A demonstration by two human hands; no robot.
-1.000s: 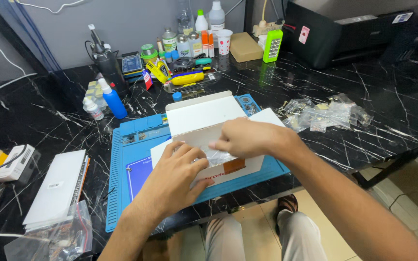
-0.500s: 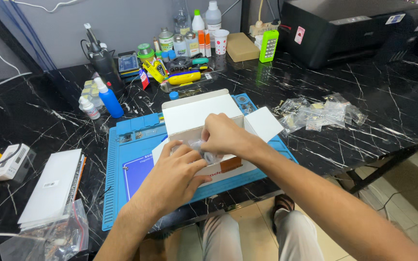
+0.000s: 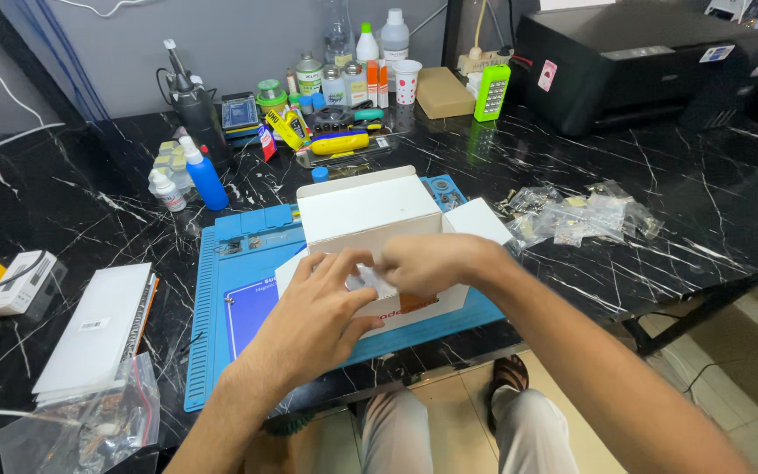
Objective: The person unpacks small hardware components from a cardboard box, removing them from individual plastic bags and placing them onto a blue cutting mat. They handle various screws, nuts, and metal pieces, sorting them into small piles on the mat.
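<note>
Mid-step: pulling small clear plastic packet [image 3: 372,283] from open white cardboard box [image 3: 366,215] on blue silicone mat [image 3: 239,290]; left hand [image 3: 313,320] fingers and right hand [image 3: 427,263] fingers pinching it. Next, probably, lifting clear of flaps.

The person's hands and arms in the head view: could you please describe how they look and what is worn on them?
Both arms are bare as far as the picture shows, with no sleeves in view. The left hand and the right hand wear no gloves, and no rings, watch or bracelets show. No markings or cables are on them. Light trousers show below.
</note>
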